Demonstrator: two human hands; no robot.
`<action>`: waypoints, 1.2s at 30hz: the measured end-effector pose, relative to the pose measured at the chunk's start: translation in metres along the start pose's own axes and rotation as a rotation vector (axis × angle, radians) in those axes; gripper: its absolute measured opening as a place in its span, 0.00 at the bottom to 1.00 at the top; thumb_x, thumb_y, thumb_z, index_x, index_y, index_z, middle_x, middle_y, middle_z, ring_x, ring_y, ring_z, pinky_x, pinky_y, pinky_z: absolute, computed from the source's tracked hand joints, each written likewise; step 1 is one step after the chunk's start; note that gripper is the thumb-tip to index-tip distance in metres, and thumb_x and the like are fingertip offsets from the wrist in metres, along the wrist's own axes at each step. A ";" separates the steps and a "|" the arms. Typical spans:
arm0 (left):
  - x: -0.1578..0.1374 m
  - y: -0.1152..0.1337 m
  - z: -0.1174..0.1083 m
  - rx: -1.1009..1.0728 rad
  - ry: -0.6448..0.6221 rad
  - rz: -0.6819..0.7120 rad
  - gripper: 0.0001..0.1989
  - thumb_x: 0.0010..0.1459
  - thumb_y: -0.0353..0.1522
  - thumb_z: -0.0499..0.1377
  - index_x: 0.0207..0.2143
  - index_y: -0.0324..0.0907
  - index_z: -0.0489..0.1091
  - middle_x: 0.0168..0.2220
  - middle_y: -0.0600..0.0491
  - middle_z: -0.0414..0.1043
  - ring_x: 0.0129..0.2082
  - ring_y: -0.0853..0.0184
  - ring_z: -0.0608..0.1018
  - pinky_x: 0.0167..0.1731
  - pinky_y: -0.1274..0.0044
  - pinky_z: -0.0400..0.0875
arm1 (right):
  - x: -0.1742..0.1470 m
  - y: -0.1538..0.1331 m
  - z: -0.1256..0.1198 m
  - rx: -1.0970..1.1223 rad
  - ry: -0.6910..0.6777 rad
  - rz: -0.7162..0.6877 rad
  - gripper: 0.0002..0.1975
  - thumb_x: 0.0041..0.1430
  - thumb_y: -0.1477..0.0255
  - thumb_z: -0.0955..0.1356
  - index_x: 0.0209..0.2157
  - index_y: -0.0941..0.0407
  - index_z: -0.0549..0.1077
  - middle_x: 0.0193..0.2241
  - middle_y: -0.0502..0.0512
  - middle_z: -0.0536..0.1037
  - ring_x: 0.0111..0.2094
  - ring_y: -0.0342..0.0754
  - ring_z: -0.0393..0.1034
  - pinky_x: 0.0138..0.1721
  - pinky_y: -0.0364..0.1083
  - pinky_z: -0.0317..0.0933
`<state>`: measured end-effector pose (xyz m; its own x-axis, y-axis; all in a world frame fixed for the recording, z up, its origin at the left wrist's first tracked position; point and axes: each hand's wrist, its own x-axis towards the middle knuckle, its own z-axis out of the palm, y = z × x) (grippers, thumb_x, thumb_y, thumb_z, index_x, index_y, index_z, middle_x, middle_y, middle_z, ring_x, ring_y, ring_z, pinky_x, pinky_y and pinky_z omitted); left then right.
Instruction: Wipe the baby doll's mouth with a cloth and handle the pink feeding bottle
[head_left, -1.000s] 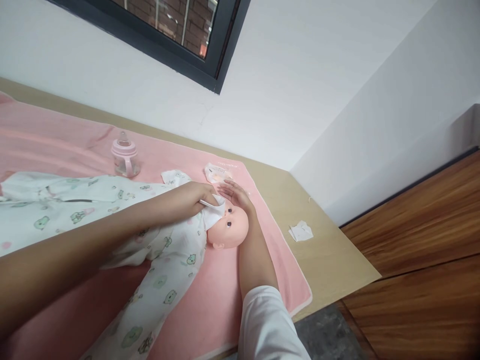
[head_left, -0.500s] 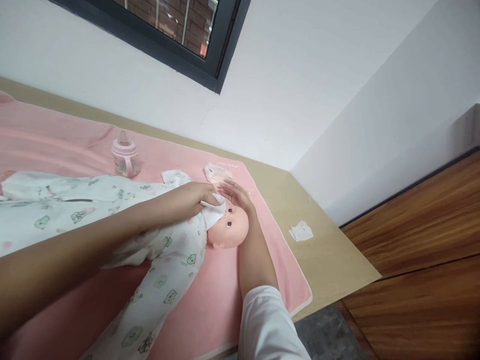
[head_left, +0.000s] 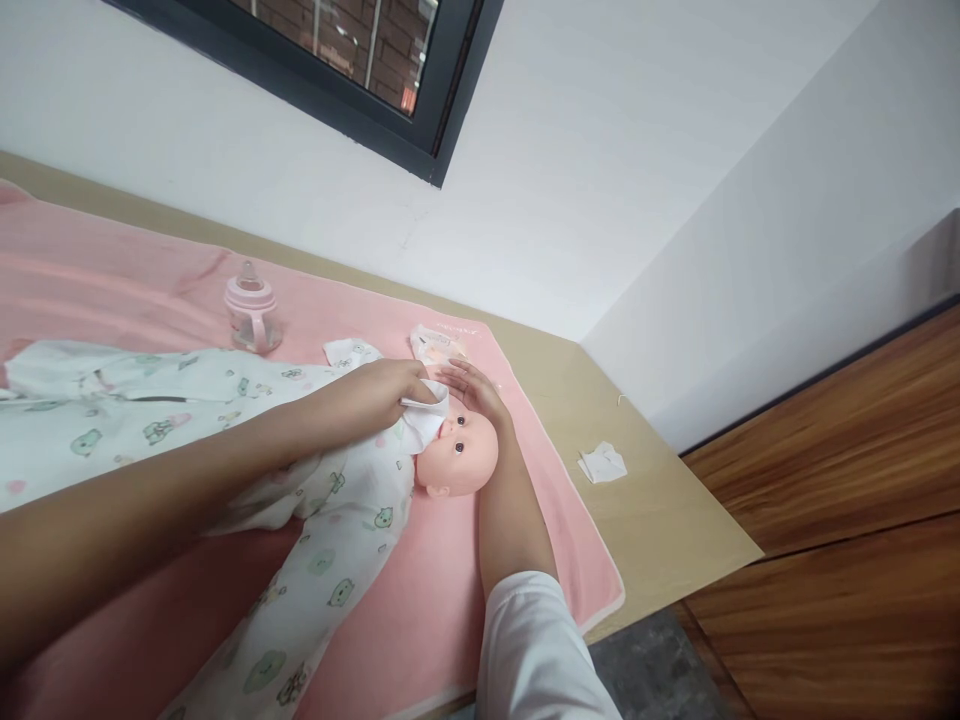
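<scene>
A baby doll lies on its back, its bald head [head_left: 466, 462] toward the right and its eyes uncovered. It wears white clothing with green animal prints [head_left: 322, 565]. My left hand [head_left: 403, 390] reaches across its body and pinches a white wipe [head_left: 424, 428] by the doll's mouth and chin. Bent around the far side of the head, my right hand [head_left: 472, 385] has its fingers stretched out and holds nothing; whether its palm touches the head is hidden. Just beyond the fingers lies a clear, crinkled plastic packet [head_left: 431, 343].
On the pink blanket [head_left: 442, 580] stands a baby bottle [head_left: 253, 312] with a pink collar and handle. A crumpled white tissue [head_left: 602, 462] rests on the wooden table [head_left: 660, 525] at the right. Behind are a white wall and a dark window frame [head_left: 431, 165].
My left hand has drawn the wipe slightly left, off the doll's mouth, and more of the lips now show. The right hand stays almost still.
</scene>
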<state>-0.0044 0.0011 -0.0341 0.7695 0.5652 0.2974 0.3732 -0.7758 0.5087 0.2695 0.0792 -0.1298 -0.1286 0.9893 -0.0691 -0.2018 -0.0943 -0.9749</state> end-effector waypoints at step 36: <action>-0.005 0.004 -0.011 -0.207 -0.094 -0.129 0.19 0.46 0.24 0.49 0.30 0.46 0.78 0.41 0.56 0.75 0.41 0.65 0.75 0.41 0.77 0.64 | -0.001 0.000 0.000 0.004 -0.028 -0.021 0.18 0.54 0.68 0.74 0.47 0.54 0.72 0.43 0.55 0.82 0.46 0.48 0.78 0.64 0.54 0.63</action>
<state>-0.0127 -0.0023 -0.0247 0.7710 0.6195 0.1476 0.3649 -0.6198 0.6947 0.2698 0.0781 -0.1296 -0.1511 0.9876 -0.0423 -0.2091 -0.0738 -0.9751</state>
